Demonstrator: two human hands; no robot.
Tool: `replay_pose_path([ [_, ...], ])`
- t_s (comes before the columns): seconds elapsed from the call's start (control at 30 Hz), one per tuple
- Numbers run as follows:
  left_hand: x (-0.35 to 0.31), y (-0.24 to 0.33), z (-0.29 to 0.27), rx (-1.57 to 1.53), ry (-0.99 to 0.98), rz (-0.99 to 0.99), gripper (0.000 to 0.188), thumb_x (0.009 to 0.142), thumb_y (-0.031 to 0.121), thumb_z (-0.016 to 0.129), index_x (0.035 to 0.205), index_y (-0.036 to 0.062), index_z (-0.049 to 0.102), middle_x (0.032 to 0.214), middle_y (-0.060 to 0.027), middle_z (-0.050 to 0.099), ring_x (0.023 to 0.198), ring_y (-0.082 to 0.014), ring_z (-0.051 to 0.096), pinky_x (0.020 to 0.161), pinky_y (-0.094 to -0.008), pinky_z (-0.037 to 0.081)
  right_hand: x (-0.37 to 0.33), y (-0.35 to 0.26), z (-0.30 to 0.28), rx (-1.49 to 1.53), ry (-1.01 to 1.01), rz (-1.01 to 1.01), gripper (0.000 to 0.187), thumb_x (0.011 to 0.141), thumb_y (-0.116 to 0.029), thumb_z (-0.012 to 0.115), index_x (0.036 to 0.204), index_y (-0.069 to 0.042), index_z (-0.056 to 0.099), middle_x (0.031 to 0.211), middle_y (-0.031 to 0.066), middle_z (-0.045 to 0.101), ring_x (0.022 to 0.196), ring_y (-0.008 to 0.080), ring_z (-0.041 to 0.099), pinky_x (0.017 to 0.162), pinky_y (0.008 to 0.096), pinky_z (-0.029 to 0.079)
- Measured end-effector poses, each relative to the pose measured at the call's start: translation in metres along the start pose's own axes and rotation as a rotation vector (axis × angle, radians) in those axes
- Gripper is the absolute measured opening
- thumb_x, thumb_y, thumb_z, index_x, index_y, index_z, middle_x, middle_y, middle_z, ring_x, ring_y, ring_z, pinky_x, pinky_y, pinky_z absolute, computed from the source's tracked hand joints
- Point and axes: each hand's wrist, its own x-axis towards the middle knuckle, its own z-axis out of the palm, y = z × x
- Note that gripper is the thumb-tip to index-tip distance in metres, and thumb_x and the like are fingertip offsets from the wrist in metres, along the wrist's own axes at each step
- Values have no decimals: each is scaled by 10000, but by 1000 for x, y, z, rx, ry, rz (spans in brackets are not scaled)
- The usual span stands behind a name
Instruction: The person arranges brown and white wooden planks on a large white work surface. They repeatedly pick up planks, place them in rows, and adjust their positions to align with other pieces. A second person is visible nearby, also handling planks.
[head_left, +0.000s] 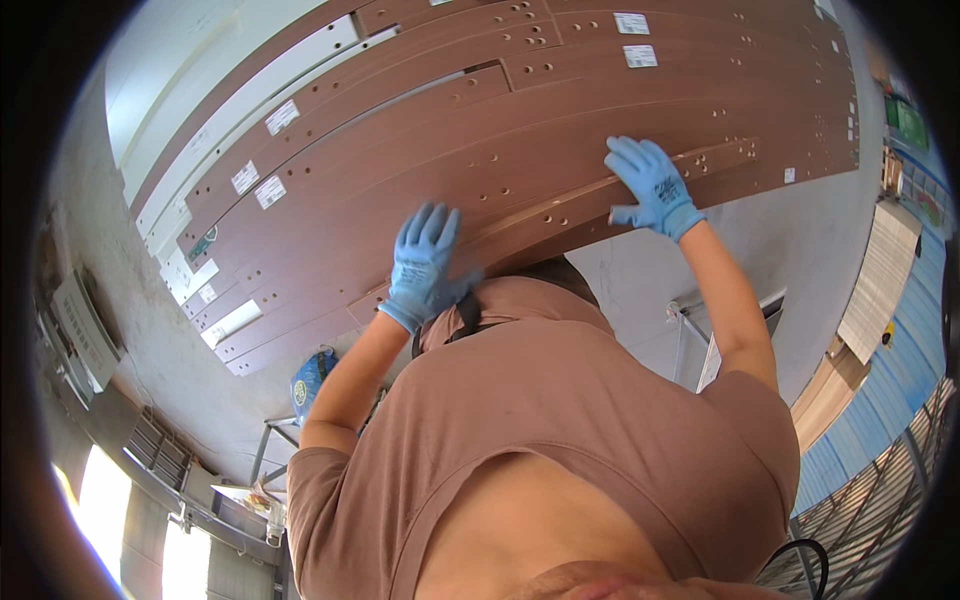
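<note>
Brown flat panels (400, 170) with drilled holes lie in a layered stack in front of me. A narrow brown board (560, 215) with paired holes lies on the near side of the stack, close to my waist. My left hand (425, 262), in a blue glove, is over the board's left end, its fingers stretched out and its thumb slightly blurred. Also blue-gloved, my right hand (655, 190) lies across the board's right part with fingers extended and thumb apart. Whether either palm presses on the wood cannot be told. Neither hand grips anything visible.
White labels (640, 56) mark several panels. Whitish panels (190, 230) stick out at the stack's left. A blue bag (312, 380) and a metal frame (262, 450) stand at lower left. Light boards (880, 280) and blue corrugated sheeting (885, 400) are at the right.
</note>
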Motion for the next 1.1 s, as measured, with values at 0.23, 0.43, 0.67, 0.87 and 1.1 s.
replay_pose_path([
  [0.23,-2,9,39,104,-68,-35,862,780,361,853,1494,10,521,1378,-181,616,1320,-414,548,1129,-531,426,-22,11,24,-28,21,-56,760,659,-239,918,1335,-87,608,1360,119,616,1301,319,572,1159,479,435],
  [0.43,-5,-5,-6,153,43,-180,826,799,261,834,1527,49,506,1370,-171,615,1258,-391,573,1088,-510,443,17,-1,-7,51,94,-53,721,690,-249,913,1327,-91,615,1351,120,612,1280,320,574,1149,469,444],
  [0.67,38,-136,-115,341,282,-115,801,825,214,806,1545,68,489,1396,-195,613,1261,-406,582,1095,-503,452,188,-28,-36,49,323,-112,653,728,-220,906,1280,-113,575,1315,91,626,1204,339,608,1043,468,511],
  [0.87,57,-277,-182,425,264,-181,763,836,204,799,1529,72,509,1417,-183,637,1313,-386,591,1152,-484,434,354,-72,-29,-159,267,-67,607,846,-333,823,1372,-165,571,1345,79,659,1274,305,589,1147,464,418],
  [1.1,45,-387,-204,441,192,-256,742,872,200,782,1551,91,504,1463,-193,620,1345,-385,582,1166,-473,433,447,-116,-11,-128,65,-27,542,901,-363,760,1359,-144,571,1319,87,677,1257,262,623,1137,431,406],
])
